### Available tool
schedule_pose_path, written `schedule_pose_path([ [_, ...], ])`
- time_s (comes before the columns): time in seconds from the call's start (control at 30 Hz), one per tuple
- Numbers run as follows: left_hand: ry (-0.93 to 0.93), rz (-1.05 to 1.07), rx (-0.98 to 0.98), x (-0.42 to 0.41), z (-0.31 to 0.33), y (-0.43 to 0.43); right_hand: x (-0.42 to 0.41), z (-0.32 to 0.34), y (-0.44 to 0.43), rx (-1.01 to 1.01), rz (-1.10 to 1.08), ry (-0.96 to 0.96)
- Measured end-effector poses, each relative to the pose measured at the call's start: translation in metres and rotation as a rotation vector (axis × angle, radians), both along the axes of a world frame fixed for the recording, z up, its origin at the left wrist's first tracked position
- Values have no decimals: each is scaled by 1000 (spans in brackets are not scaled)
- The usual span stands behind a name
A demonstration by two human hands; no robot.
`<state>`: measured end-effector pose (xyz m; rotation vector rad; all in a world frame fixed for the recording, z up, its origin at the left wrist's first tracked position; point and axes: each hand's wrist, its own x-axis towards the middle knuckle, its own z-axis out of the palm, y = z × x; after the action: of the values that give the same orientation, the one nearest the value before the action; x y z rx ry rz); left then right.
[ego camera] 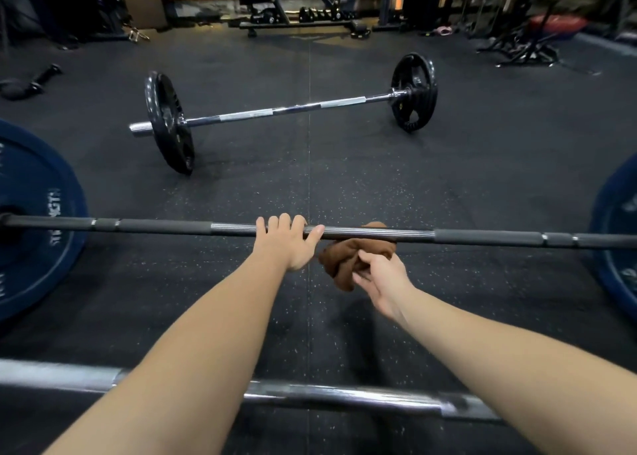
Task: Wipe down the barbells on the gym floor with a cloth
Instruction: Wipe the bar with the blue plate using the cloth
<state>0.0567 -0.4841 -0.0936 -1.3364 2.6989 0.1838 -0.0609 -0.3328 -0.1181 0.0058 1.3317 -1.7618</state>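
1. The middle barbell lies across the gym floor with a blue plate at each end. The step in hand is judged to be the wiping of its shaft near the centre.
2. The shaft is gripped by the left hand, its fingers curled over the top and the thumb laid along the steel.
3. The brown cloth is pinched by the right hand just below the shaft, right beside the left hand. It is bunched, it passes under the shaft, and a fold shows beyond it.
4. For a clean pass, the cloth should be closed fully round the shaft so that the underside and far side are covered.
5. The shaft should be held firmly by the left hand so that it is not rolled on its plates while the cloth is drawn outward.
6. The ridged centre section should be rubbed with a twist as well as a slide, since grime is likely to be lodged in the grooves.
7. The far barbell with black plates and the nearest bar, under the forearms, are not touched by either hand.
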Motion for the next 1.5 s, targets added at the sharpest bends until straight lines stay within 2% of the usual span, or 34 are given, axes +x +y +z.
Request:
schedule_pose_path([
  [0.17, -3, 5, -7, -1, -2, 1, -12, 1, 9, 99, -45, 113],
  [0.4, -24, 16, -4, -2, 1, 3, 21, 25, -8, 53, -80, 33],
  [0.6, -28, 17, 17, -2, 5, 3, 2, 21, 10, 63, -106, 12],
  [0.83, -16, 15, 20, -1, 3, 2, -14, 15, 18, 91, -160, 52],
  [1.17, -17, 12, 14, -1, 3, 2, 7, 9, 2, 92, -68, 85],
  [1.3, -21, 13, 17, 0, 4, 3, -22, 16, 30, 84, -124, 28],
  [1.5, 26, 11, -11, 1, -1, 1, -40, 9, 45, 164, -193, 126],
])
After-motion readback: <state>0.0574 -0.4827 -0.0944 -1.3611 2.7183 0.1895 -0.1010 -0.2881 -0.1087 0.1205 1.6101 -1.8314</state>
